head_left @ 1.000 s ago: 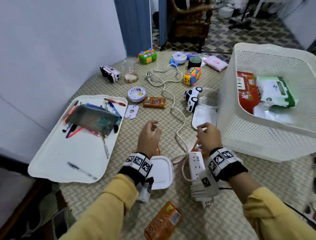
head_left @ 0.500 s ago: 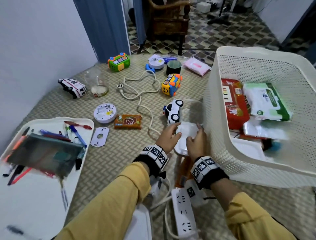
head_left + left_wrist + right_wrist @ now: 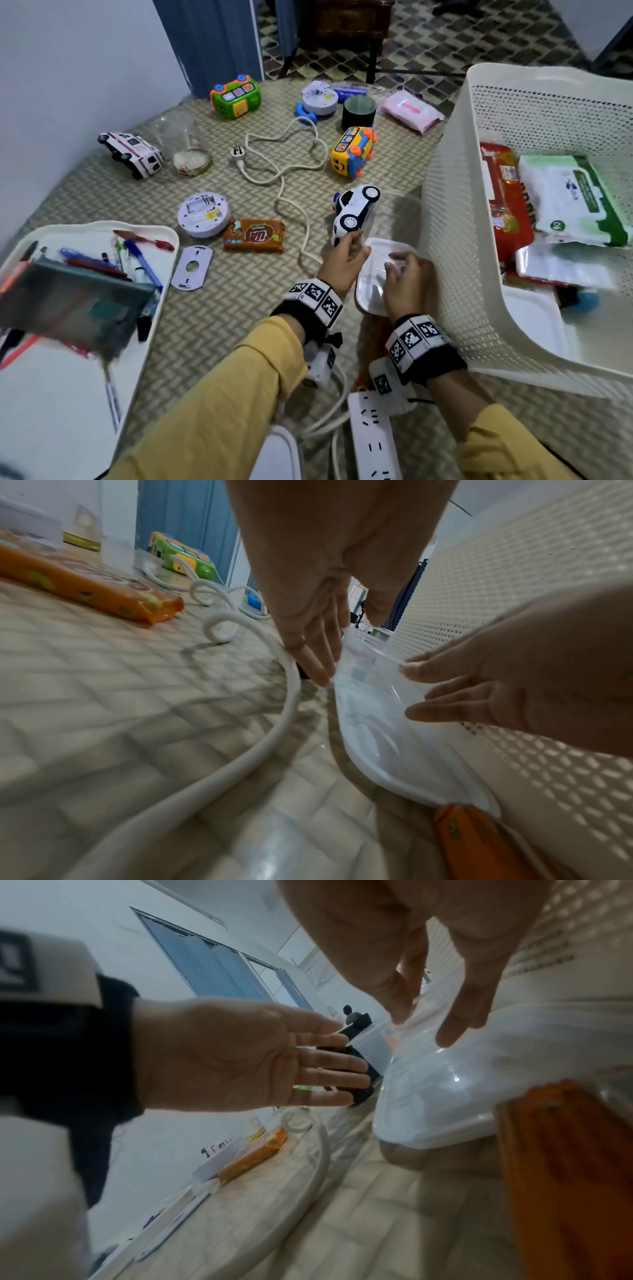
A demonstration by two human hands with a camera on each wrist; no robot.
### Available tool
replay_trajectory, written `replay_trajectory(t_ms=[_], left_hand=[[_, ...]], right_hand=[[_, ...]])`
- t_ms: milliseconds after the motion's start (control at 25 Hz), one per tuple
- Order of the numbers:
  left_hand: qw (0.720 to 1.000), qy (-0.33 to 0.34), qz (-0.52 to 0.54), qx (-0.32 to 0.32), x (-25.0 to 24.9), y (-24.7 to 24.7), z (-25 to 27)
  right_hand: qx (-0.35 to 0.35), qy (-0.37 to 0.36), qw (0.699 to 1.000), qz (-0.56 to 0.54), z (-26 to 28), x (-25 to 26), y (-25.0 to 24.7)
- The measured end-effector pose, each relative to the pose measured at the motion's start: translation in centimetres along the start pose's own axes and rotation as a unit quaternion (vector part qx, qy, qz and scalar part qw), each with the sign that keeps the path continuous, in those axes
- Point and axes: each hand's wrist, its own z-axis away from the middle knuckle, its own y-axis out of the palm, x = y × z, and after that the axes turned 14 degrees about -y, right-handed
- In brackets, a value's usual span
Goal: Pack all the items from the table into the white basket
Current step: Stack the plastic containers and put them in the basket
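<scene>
On the woven-mat worktop (image 3: 239, 308), from the left, a white rectangular tray (image 3: 85, 394) of pens, a round white plastic disc (image 3: 202, 214) and an orange snack packet (image 3: 254, 235) are seen, with a white power cord (image 3: 291, 205) looping past. The left hand (image 3: 344, 262), fingers straight and relaxed, is held at the left edge of a shallow white plastic lid (image 3: 371, 291); the right hand (image 3: 406, 282) is laid on it with fingers extended, nothing gripped. The lid is lying just beside the white perforated plastic basket (image 3: 455, 257), in which packets are already stowed.

Both hands (image 3: 441, 988) with straight fingers flank a seemingly clear container (image 3: 445, 1085).
</scene>
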Motion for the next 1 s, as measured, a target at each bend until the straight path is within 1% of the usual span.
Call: replay_trajectory(t_ms=[80, 160, 320, 480, 600, 720, 800, 880, 1000], left_hand=[[0.999, -0.006, 0.033, -0.015, 0.0, -0.4, 0.9], [0.998, -0.003, 0.053, -0.023, 0.1, -0.6, 1.8], [0.991, -0.049, 0.122, -0.001, 0.9, -1.3, 3.7], [0.992, -0.051, 0.111, -0.013, 1.2, -3.2, 6.9], [0.994, -0.038, 0.102, -0.002, 1.6, -4.7, 10.0], [0.994, -0.024, 0.106, -0.001, 2.0, -6.8, 13.7], [0.994, -0.016, 0.103, -0.021, 2.7, -8.4, 16.0], [0.991, -0.02, 0.117, -0.061, 3.7, -9.8, 18.5], [0.977, -0.05, 0.176, -0.111, 5.6, -11.2, 21.6]], right_hand=[[0.01, 0.021, 0.999, -0.028, 0.9, 0.3, -0.1], [0.022, 0.026, 0.998, -0.054, 2.0, 0.9, -0.3], [0.031, 0.038, 0.995, -0.082, 4.1, 2.4, -1.2], [0.038, 0.037, 0.995, -0.088, 5.9, 3.6, -2.6], [0.046, 0.033, 0.996, -0.073, 6.6, 4.6, -3.6], [0.06, 0.004, 0.997, -0.044, 7.4, 5.6, -4.7], [0.09, -0.018, 0.995, -0.044, 8.0, 6.1, -5.3], [0.127, -0.031, 0.991, -0.037, 9.1, 6.5, -5.5], [0.148, -0.045, 0.985, -0.07, 11.5, 6.9, -5.1]])
